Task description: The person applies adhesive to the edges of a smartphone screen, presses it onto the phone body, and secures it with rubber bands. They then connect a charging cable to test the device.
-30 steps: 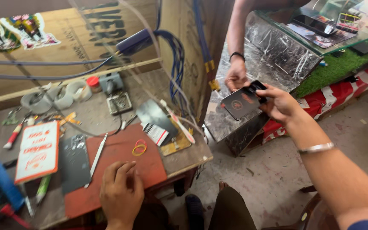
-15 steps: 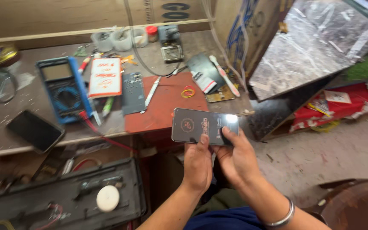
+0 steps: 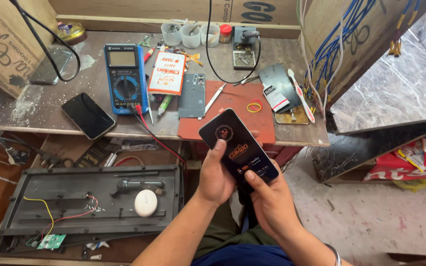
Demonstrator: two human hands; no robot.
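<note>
Both my hands hold a flat dark package (image 3: 238, 148) with orange print, tilted, just in front of the workbench edge. My left hand (image 3: 216, 173) grips its lower left side, thumb on the face. My right hand (image 3: 270, 201) supports its lower right corner, thumb on the front. Behind the package lies a red work mat (image 3: 232, 120) with a grey phone back frame (image 3: 192, 95), a thin metal tool (image 3: 213, 100) and two rubber bands (image 3: 254, 106).
On the wooden bench (image 3: 45, 106) lie a blue multimeter (image 3: 124, 78) with red lead, a black phone (image 3: 88, 116), an orange-white packet (image 3: 167, 73), small cups (image 3: 191, 34) and a toothbrush (image 3: 300, 94). A black opened casing (image 3: 92, 199) with a white oval object lies lower left. Blue wires (image 3: 338, 42) hang right.
A second ago my right hand took the dark package from another person's hand at the right. Both hands then brought it in front of me; now it stands more upright, closer.
</note>
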